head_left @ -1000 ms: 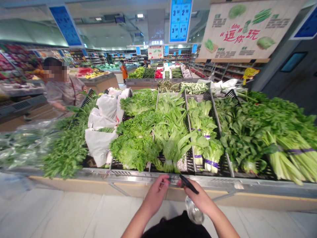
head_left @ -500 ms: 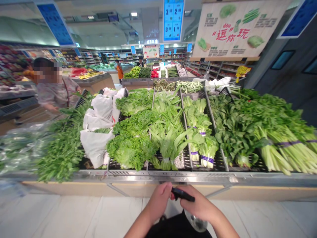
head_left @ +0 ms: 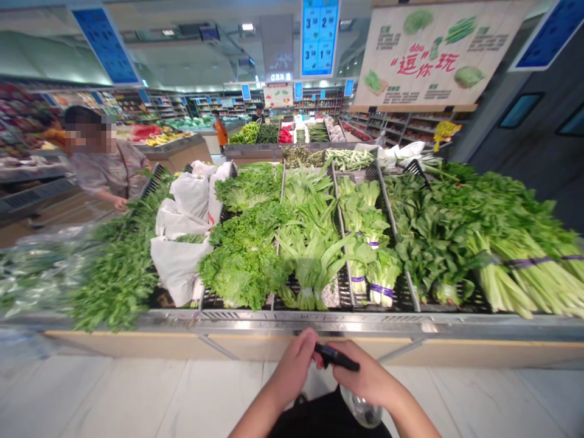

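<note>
- Gripping one black object [head_left: 337, 357] with the right hand [head_left: 362, 372], fingers closed round it, just in front of the body and short of the counter rim [head_left: 292, 322].
- Bringing the left hand [head_left: 293, 364] to its other end, fingertips drawn together there; impossible to tell whether clamped on it or merely touching.
- Under the right hand, one clear container [head_left: 365, 412], partly covered by palm and dark clothing [head_left: 328, 420]; hard to make out any join with the black object.
- Past the counter rim, left to right: cloudy plastic wrapping [head_left: 41, 267] with blurred greens inside, loose leafy greens [head_left: 114, 280] hanging over the edge, several white wraps [head_left: 177, 267], curly lettuce [head_left: 246, 274], long-leaved greens [head_left: 310, 267].
- Further right: pale-stemmed bunches [head_left: 382, 277] with four purple bands in sight, dark leafy greens [head_left: 424, 243], then long-stalked bunches [head_left: 524, 271] with two purple bands, cut off by the frame.
- Beyond the left greens, one person [head_left: 107, 173], lower body hidden; three more people farther back, small or partly blocked.
- Overhead: one large sign [head_left: 438, 58], three large blue screens [head_left: 318, 39], the right one cut off; small lettering unreadable.
</note>
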`<state>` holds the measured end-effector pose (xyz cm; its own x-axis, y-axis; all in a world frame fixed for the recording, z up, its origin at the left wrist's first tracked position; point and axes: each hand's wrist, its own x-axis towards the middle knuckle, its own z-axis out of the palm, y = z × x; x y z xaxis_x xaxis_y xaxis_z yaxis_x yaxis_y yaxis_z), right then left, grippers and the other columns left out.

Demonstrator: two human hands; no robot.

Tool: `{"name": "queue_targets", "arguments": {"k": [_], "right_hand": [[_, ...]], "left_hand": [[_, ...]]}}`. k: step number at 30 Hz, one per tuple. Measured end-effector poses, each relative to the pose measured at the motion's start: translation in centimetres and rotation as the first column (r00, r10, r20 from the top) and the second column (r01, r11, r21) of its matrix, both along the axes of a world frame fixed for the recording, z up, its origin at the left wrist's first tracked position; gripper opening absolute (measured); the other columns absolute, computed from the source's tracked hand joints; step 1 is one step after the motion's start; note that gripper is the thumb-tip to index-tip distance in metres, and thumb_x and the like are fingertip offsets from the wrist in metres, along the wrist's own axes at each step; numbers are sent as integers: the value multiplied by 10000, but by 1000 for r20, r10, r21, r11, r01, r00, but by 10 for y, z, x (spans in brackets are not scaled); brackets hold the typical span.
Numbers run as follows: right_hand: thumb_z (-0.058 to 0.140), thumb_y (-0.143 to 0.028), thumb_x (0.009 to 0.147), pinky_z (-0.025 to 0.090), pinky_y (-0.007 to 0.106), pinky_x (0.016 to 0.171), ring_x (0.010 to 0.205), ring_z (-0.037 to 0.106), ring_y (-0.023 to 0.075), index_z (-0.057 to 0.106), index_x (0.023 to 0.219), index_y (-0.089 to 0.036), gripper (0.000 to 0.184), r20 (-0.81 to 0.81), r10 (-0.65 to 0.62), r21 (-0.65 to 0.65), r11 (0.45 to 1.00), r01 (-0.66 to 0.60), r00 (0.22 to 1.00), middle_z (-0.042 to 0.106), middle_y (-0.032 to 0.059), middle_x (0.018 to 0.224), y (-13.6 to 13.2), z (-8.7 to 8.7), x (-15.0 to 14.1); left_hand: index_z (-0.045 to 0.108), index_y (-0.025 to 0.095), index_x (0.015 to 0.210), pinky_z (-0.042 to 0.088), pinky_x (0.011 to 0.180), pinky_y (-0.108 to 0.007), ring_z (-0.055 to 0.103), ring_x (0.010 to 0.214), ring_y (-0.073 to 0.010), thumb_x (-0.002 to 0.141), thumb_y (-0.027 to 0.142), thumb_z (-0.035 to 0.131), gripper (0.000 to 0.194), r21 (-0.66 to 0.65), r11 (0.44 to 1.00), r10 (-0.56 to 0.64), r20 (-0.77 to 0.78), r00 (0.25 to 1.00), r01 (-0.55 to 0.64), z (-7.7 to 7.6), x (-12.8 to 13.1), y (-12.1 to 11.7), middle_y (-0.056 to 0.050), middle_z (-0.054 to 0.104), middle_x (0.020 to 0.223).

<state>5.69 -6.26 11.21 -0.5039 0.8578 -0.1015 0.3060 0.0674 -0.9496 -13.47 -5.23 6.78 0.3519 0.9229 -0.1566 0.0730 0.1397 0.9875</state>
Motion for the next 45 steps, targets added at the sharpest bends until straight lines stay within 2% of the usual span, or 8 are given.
{"name": "queue_targets", "arguments": {"k": [8,13,16,19,22,26,36,45], "right_hand": [[498,-117,683,497,314,896,958,691,228,751,939,-217,374,64,-25,-4,1000,25,998,755,17,953,-7,-4,2],[498,-134,690,502,302,866,934,688,222,742,925,-218,349,93,-23,-16,1000,25,995,750,15,929,-9,-8,4],[514,-166,704,502,323,895,956,684,234,741,927,-228,324,111,-46,-5,999,47,993,755,24,947,-8,-17,6],[544,-264,722,495,370,961,1014,676,261,728,977,-224,317,63,-241,3,970,242,968,761,54,1018,-1,-36,9],[511,-364,711,503,383,891,919,672,271,677,846,-218,259,49,-481,-29,875,483,875,733,57,886,12,-60,17],[486,-426,654,473,370,753,769,633,268,591,689,-249,209,177,-640,7,761,649,748,666,32,700,26,-86,33],[480,-474,710,474,375,771,807,654,280,597,741,-253,253,215,-657,68,748,660,723,694,43,745,30,-92,41],[475,-491,755,489,377,784,819,664,275,599,769,-253,269,209,-668,113,742,661,714,706,45,779,27,-91,40]], "left_hand": [[553,222,623,389,661,-307,482,577,-168,979,748,320,676,-88,996,-23,-47,999,19,-6,4,-1,14,530,555],[559,223,708,374,676,-289,501,669,-170,977,696,429,559,-14,999,-33,-32,999,33,0,5,-3,17,557,660],[551,217,614,362,630,-297,456,608,-163,964,767,354,681,-53,998,-40,-93,995,35,-4,5,-2,23,477,593],[640,202,805,410,630,-306,494,610,-165,902,872,288,764,-122,991,42,-78,996,-51,-11,4,0,3,564,705],[644,209,1058,469,725,-338,586,749,-199,874,901,299,795,-114,971,199,-112,974,-212,-16,-2,3,-44,644,915],[639,222,1085,488,781,-372,622,835,-238,895,874,321,749,-62,946,307,-147,940,-319,-15,-12,9,-69,668,955],[563,235,1204,493,738,-351,658,848,-241,929,831,347,691,-72,920,377,-110,920,-386,-27,-25,14,-81,702,1028],[578,220,1166,478,879,-388,635,905,-248,935,772,373,633,-30,942,325,-161,932,-334,-14,-24,7,-88,685,1045]]}}
